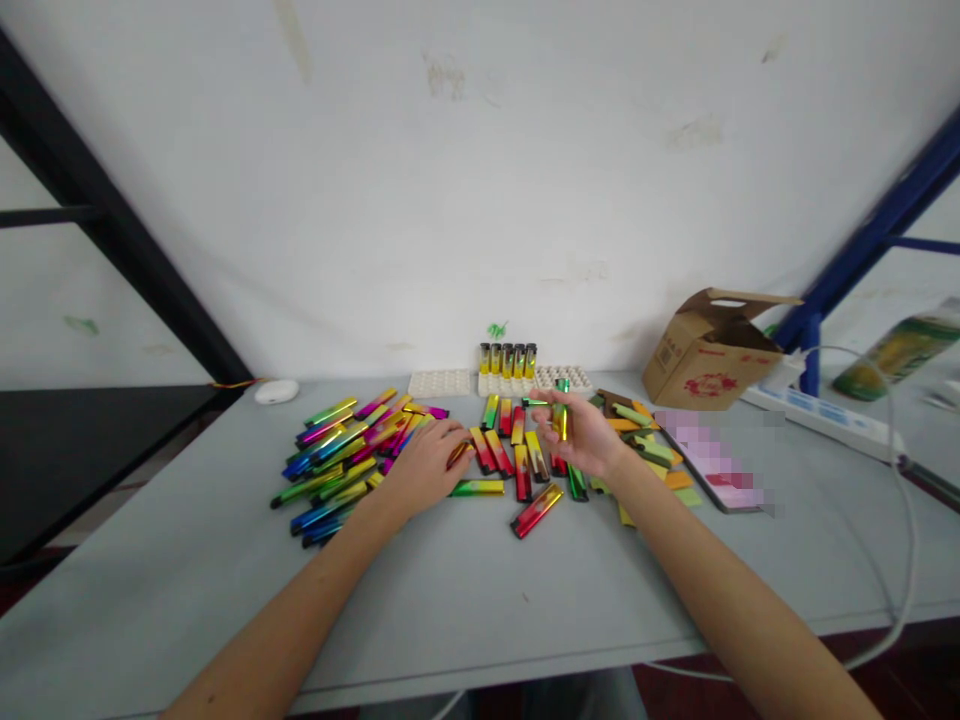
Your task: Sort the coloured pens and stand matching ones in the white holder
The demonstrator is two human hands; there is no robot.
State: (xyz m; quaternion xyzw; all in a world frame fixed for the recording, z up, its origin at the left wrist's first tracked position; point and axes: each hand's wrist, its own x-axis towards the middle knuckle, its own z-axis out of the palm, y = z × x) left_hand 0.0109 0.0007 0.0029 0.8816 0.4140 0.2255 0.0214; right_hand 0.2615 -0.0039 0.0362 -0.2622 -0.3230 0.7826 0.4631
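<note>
gripping a lighter [562, 421]; red print [711, 385] on carton [709, 352] seems illegible

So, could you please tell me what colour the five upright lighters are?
The upright lighters look dark above, yellow below, in the head view.

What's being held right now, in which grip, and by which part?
The right grip holds a green-and-gold lighter around its middle, green end up. Whether the left grip holds anything can't be told.
</note>
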